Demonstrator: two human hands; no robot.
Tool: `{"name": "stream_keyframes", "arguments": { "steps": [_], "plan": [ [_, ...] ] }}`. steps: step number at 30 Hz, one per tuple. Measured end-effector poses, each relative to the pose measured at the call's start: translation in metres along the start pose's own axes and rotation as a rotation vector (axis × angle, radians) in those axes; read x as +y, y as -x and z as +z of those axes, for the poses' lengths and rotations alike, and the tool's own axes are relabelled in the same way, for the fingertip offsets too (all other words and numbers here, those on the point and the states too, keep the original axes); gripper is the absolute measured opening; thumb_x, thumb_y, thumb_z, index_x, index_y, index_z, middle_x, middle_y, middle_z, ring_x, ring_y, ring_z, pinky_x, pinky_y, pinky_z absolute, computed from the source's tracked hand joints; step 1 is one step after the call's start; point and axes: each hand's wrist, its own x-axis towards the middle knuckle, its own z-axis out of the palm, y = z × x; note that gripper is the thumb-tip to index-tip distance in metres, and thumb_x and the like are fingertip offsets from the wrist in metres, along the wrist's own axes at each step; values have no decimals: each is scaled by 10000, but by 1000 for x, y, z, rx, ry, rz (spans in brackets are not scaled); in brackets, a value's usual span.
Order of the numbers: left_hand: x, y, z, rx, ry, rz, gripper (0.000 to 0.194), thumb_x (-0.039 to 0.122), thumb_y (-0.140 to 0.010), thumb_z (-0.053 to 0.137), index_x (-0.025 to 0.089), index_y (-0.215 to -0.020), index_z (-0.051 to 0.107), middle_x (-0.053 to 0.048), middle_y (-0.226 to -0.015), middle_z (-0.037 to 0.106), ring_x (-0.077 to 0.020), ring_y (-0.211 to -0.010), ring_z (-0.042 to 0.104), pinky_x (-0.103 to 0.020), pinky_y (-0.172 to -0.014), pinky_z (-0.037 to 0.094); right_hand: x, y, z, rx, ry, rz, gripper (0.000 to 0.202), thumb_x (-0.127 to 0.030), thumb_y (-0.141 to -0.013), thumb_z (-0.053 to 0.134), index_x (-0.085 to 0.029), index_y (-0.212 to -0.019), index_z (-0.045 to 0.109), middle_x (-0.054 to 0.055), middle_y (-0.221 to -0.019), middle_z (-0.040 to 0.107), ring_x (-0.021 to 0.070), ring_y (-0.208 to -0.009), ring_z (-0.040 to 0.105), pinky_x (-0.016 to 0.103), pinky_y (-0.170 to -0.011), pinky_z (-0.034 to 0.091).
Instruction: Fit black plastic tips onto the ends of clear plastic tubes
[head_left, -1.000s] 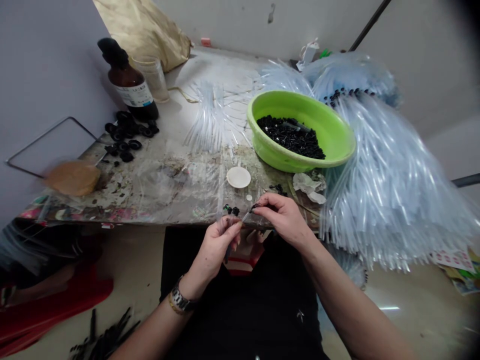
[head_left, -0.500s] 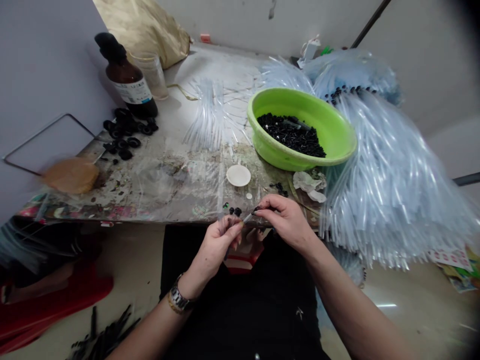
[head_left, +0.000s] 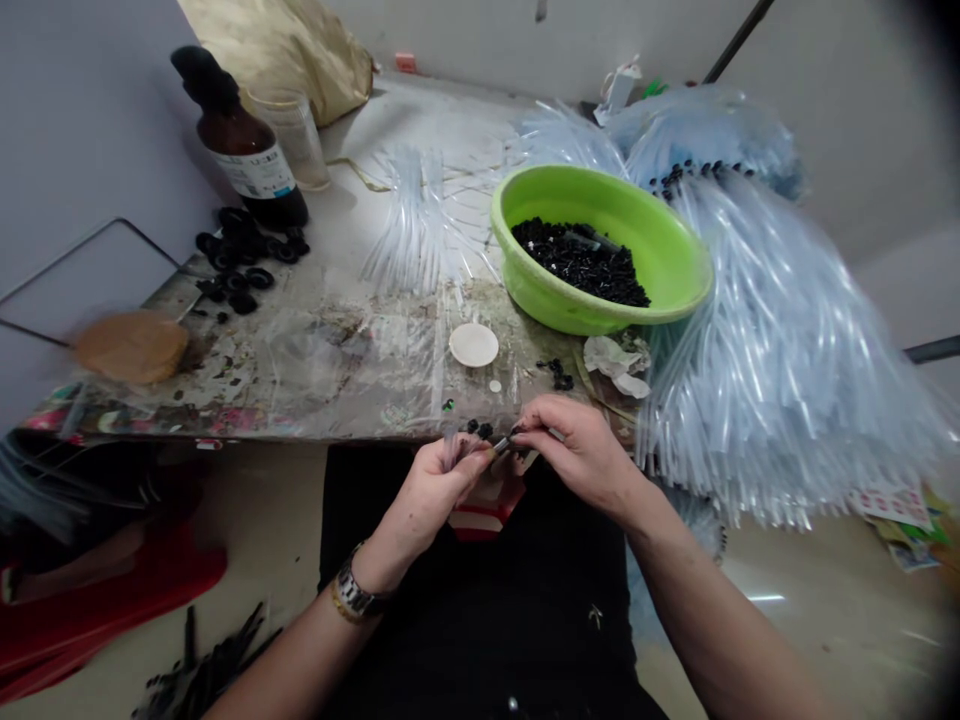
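Near the table's front edge, my left hand [head_left: 442,485] is closed on a clear thin tube [head_left: 500,446], whose end points toward the right. My right hand [head_left: 574,445] pinches a small black piece [head_left: 516,432] at that tube end; whether the piece is on the tube is too small to tell. Small black parts [head_left: 480,428] lie just beyond my left fingertips. A white dish [head_left: 474,345] sits farther back. Behind my right hand stands a green basin [head_left: 525,290] with many black pieces in it.
Clear tubes in a large pile [head_left: 780,350] cover the right side, with a smaller bundle [head_left: 412,225] mid-table. A brown bottle [head_left: 251,165], black rings [head_left: 240,280] and a wooden disc [head_left: 131,346] are on the left. Crumpled tissue [head_left: 616,362] lies beside the basin.
My hands are slightly closer together, and the black piece in my right fingers has come nearer the tube end. The whole view has shifted a little.
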Motion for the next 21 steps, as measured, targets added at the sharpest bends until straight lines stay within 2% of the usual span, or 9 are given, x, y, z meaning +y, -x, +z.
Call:
{"name": "stream_keyframes", "arguments": {
  "steps": [8, 14, 18, 21],
  "plan": [
    [1, 1, 1, -22, -39, -30, 123, 283, -759, 673, 165, -728, 656, 62, -511, 464, -57, -438, 306, -194, -446, 270, 4, 4, -3, -80, -121, 46, 170, -180, -850, 585, -191, -686, 542, -17, -671, 571, 130, -652, 524, 243, -640, 381],
    [5, 1, 3, -44, -78, -46, 191, 326, -778, 651, 165, -688, 598, 70, -489, 425, -62, -439, 311, -203, -452, 265, 2, 5, 2, -15, 13, 0, 176, -160, -863, 563, -188, -693, 529, -4, -691, 559, 140, -689, 521, 259, -678, 379],
    [6, 0, 3, -85, -89, -51, 210, 347, -784, 636, 153, -719, 587, 48, -535, 479, -66, -454, 356, -207, -461, 272, 7, 8, 4, 3, -50, 43, 156, -179, -859, 576, -189, -705, 552, -2, -699, 583, 139, -678, 531, 259, -669, 389],
    [7, 0, 4, -94, -69, -44, 227, 365, -784, 637, 150, -733, 586, 68, -511, 430, -63, -453, 325, -208, -466, 263, 9, 11, 4, -15, -116, 92, 144, -194, -850, 591, -185, -708, 573, -3, -699, 601, 139, -675, 542, 257, -659, 393]
  ]
}}
